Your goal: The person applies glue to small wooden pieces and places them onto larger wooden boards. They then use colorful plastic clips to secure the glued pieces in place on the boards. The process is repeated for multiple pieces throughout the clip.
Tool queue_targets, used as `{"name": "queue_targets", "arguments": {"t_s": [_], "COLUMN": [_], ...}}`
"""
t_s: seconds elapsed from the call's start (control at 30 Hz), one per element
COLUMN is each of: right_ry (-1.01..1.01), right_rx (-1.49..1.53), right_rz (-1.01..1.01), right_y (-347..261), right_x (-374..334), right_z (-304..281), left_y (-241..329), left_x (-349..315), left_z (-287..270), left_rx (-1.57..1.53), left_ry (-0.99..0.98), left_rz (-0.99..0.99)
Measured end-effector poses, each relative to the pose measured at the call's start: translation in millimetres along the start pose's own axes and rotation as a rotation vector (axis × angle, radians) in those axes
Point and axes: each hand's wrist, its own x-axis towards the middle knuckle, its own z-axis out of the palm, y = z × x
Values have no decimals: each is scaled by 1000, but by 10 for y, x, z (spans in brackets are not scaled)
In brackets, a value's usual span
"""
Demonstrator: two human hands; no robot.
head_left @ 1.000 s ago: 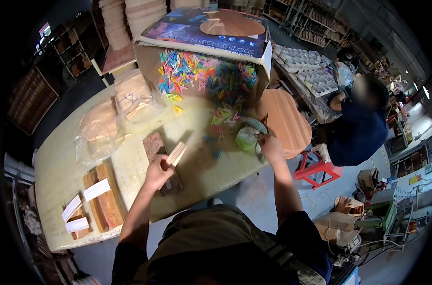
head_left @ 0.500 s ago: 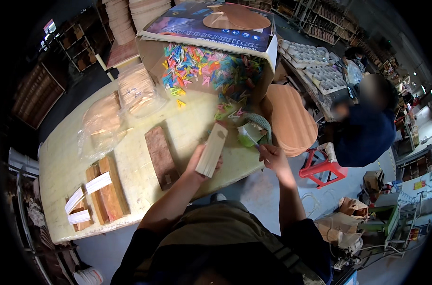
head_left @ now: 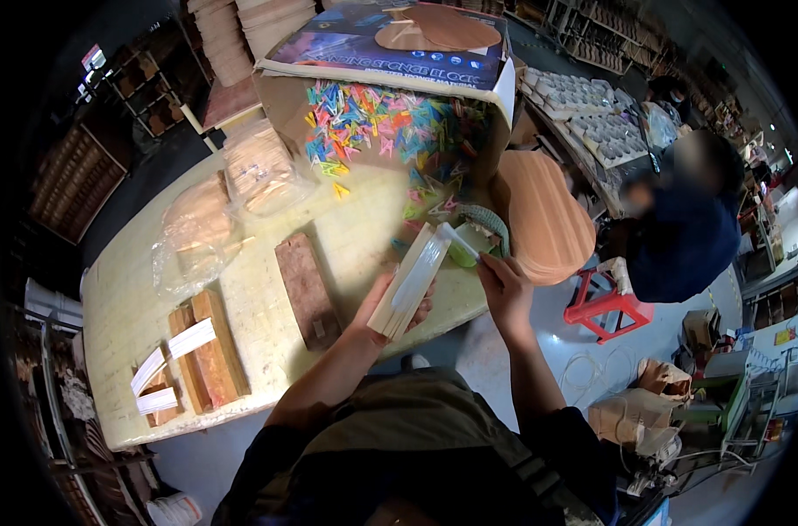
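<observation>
Hands [head_left: 507, 287] at cream table [head_left: 355, 210], cluttered workshop [head_left: 549, 331]

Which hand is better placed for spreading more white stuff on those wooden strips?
Probably the right hand: it holds the thin tool, tip at the far end of the wooden strips. The left hand is occupied gripping them.

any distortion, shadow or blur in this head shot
Head view: the table edge bows and the corners go black; head view: shadow lies right of the reddish-brown block, and the cardboard box interior dims rightward; head view: the co-worker has a blurred face area, the wooden strips look fairly sharp.
</observation>
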Motion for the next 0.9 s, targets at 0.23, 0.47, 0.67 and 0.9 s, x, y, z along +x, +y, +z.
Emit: {"name": "queue_targets", "arguments": {"t_s": [0.23,0.47,0.67,0.9], "right_ry": [-21,-353,-72,-171], "right_rx": [66,268,111,139], "right_rz": [55,-224,65,46], "right_y": [-107,-291,-191,-352], "right_x": [80,2,123,115], "right_z": [100,162,196,219], "left_y": [59,199,200,158], "left_x": [-167,-298,-366,-407], "left_z": [-52,-70,-99,-108], "left_rx": [95,-221,-99,-32], "left_ry": [70,4,-34,6], "left_rz": [60,170,91,91]}}
